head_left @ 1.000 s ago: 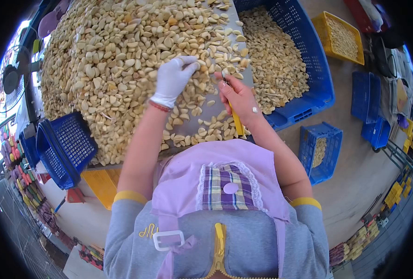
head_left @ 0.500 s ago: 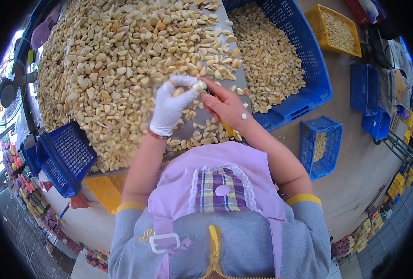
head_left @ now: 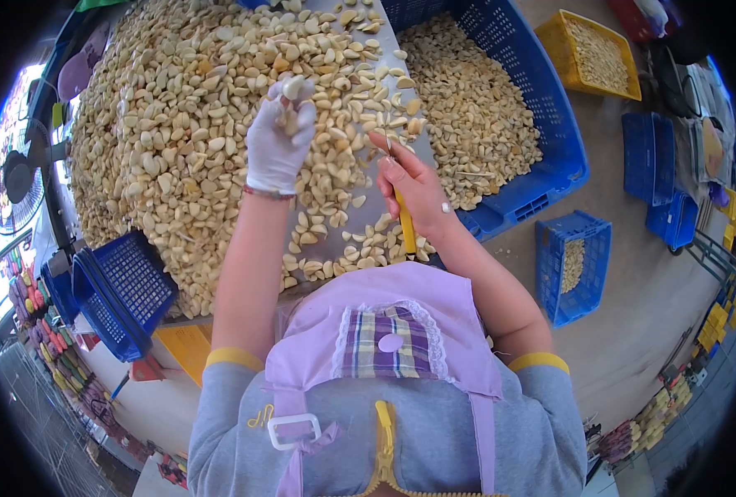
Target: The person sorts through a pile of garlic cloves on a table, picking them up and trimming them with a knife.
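A pale clove [head_left: 293, 88] sits at the fingertips of the left hand [head_left: 281, 137], above the middle of the table [head_left: 371, 205]. That hand wears a white glove, and its fingers and thumb are curled inward, pinching the clove; blur hides whether more than one piece is in the grip. A red bracelet [head_left: 268, 193] circles the wrist.

The bare right hand [head_left: 414, 184] is over the table's near right part, well apart from the left one. Its fingers are closed around a small knife [head_left: 404, 224] with a yellow handle, which points back toward the table's near edge; the blade end is thin and hard to make out. A white scrap [head_left: 445, 207] clings to the wrist.

A broad heap of cloves [head_left: 186, 124] covers most of the table, thick on its left side and thinning toward its right edge. Just beside that right edge stands a big blue crate [head_left: 579, 161], holding many more pale pieces. Farther right of the table are a yellow crate [head_left: 548, 56] and, nearer the person, a small blue crate [head_left: 596, 277], both with pale pieces inside. By the table's near left corner are blue baskets [head_left: 132, 286], tilted, and past its left side is a fan [head_left: 21, 176].
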Motion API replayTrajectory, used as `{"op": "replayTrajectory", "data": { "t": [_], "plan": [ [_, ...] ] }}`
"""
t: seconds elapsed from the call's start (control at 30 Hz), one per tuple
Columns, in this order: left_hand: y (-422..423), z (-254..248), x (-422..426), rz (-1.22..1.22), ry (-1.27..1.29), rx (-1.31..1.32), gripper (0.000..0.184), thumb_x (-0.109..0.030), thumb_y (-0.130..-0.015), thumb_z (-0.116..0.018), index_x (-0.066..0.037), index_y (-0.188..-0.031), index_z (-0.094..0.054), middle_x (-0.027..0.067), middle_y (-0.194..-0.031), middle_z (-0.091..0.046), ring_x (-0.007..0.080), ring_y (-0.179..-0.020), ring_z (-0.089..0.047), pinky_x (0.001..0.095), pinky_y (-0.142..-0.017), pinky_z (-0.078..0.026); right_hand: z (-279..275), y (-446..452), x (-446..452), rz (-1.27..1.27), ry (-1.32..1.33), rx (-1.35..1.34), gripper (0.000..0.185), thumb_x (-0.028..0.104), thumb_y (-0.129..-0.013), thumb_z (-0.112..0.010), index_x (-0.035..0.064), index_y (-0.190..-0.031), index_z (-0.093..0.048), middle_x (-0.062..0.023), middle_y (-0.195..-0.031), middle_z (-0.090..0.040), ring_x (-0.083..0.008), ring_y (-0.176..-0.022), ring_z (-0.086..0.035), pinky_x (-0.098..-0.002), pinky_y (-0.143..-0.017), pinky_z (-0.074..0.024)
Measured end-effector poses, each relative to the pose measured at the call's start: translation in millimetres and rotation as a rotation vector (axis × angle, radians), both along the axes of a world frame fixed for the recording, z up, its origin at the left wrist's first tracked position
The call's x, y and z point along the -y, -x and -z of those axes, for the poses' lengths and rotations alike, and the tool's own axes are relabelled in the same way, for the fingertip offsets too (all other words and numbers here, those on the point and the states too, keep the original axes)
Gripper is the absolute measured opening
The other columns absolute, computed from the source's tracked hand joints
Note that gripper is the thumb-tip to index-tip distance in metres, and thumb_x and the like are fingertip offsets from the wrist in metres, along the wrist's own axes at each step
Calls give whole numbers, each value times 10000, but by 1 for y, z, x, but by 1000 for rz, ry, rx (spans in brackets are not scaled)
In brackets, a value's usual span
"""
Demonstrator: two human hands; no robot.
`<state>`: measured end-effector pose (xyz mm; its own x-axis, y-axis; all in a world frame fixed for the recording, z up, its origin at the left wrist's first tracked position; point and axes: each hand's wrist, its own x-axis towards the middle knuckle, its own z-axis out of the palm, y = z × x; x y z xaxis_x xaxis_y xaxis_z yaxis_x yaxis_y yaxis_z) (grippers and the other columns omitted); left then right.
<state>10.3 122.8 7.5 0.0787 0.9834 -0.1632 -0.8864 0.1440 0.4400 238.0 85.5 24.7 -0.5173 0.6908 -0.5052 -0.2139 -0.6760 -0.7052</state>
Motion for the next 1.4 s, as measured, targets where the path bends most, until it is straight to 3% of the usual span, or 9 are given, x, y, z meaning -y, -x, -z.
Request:
{"op": "replayTrajectory", "data": {
  "t": [0.2,0.33,0.43,0.77,0.93,1.03,1.13,1.27,1.4],
  "plan": [
    [-1,5,26,-55,199,-95,218,-147,-884,-576,-34,-1069,-599,44,-852,-619,60,-498,-432,149,-398,-337,0,0,-1,50,-42,10,446,250,-959,-502,98,-1369,-416,14,-712,-472,-43,-545,-436,-182,-452,-388],
    [33,4,12,-445,194,-1555,233,-49,-861,-538,-47,-1078,-622,78,-976,-645,161,-722,-620,238,-650,-519,4,-2,-1,70,-1,5,430,262,-964,-486,95,-1354,-416,8,-700,-474,-50,-462,-438,-181,-429,-383],
    [44,22,15,-248,-215,-2253,272,-17,-819,-536,-90,-1061,-635,101,-1125,-620,227,-875,-649,301,-761,-530,6,0,-1,73,32,-7,420,266,-958,-502,109,-1343,-445,11,-694,-478,-52,-469,-429,-182,-436,-378],
    [25,-23,110,647,15,-1899,486,32,-807,-493,-198,-1223,-595,163,-1436,-360,282,-1203,-510,279,-938,-441,8,-6,-2,127,57,-51,378,278,-951,-514,108,-1289,-497,20,-677,-484,-46,-454,-417,-185,-420,-367],
    [41,-36,109,412,39,-1958,321,-160,-899,-530,-169,-1213,-598,152,-1035,-659,248,-937,-652,327,-804,-518,8,-4,-4,152,75,-48,381,291,-944,-530,105,-1276,-507,23,-676,-492,-49,-446,-417,-187,-415,-364],
    [16,-48,71,221,235,-1893,275,-245,-890,-565,-117,-1119,-644,135,-955,-675,247,-839,-663,341,-721,-519,8,2,-3,121,66,-54,382,290,-943,-536,103,-1275,-511,23,-680,-492,-48,-454,-418,-186,-416,-363],
    [-3,-8,39,118,-72,-2147,282,-321,-866,-599,-75,-986,-666,115,-836,-674,239,-722,-656,351,-659,-505,4,4,1,79,66,-25,378,286,-944,-536,101,-1273,-514,23,-680,-488,-47,-463,-420,-185,-418,-362],
    [-7,12,26,259,1,-2122,248,-293,-850,-621,-68,-952,-637,95,-770,-663,188,-619,-630,308,-552,-490,3,-3,3,66,48,15,370,284,-948,-529,104,-1271,-517,25,-684,-485,-46,-472,-420,-184,-418,-360],
    [29,7,37,91,125,-537,146,-175,-845,-616,-67,-936,-582,57,-792,-651,35,-444,-435,156,-343,-294,9,-8,3,119,79,18,362,285,-950,-522,103,-1264,-521,26,-690,-487,-47,-474,-418,-184,-417,-359]
  ]
}}
